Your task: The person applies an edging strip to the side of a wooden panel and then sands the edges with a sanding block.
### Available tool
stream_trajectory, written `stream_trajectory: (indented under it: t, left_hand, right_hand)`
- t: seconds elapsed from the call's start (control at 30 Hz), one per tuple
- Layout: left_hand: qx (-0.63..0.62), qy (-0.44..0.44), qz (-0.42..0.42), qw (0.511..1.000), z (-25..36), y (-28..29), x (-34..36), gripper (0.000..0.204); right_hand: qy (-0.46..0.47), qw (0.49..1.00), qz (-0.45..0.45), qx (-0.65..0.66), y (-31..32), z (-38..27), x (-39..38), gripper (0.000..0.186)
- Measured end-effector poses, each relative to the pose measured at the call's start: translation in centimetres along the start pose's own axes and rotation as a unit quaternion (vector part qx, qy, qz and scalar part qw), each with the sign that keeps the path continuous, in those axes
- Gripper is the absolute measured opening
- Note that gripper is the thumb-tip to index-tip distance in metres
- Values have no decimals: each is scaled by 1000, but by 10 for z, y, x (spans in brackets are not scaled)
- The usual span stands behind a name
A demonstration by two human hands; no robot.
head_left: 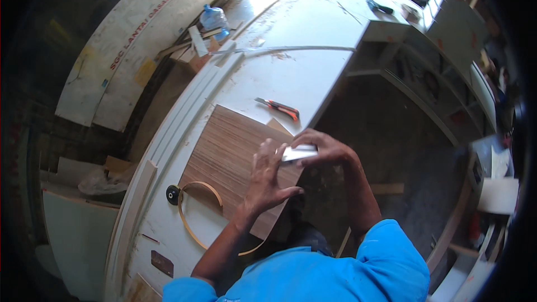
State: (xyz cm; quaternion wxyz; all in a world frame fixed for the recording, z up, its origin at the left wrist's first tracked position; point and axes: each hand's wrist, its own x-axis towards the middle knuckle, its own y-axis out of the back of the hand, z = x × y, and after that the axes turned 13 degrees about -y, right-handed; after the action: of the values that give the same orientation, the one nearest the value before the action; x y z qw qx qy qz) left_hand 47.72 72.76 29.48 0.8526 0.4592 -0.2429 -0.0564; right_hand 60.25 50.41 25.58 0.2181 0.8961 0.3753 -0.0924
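Observation:
My right hand (325,146) grips a small white flat piece (299,154). My left hand (267,182) is at that piece's left end, fingers raised and thumb spread out. Both are over a brown woodgrain panel (215,145) lying on a white work surface (310,72), with a smaller tan piece (279,127) at its upper edge. An orange and black utility knife (279,108) lies beyond the panel. A curved yellow strip (190,223) loops across the panel's lower left beside a black round object (172,195).
Long white strips (168,130) run along the left edge. A water jug (214,19), printed boards (112,61) and scraps (106,182) are left of the bench. An open white cabinet frame (414,84) stands at right. A dark tool (377,5) lies at the far end.

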Motion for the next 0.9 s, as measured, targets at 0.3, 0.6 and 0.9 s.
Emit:
stream_trajectory:
  t: [0.3,0.6,0.9]
  left_hand:
    - [-230,4,-39,972,65,-49,-109,36]
    - [-320,-92,-165,928,69,-56,-185,56]
    - [13,-77,69,995,-126,-132,-43,35]
  right_hand:
    - [-29,805,368,465,-189,41,-164,74]
    - [-92,658,407,627,-308,61,-191,78]
    - [-151,708,317,613,-344,113,-138,75]
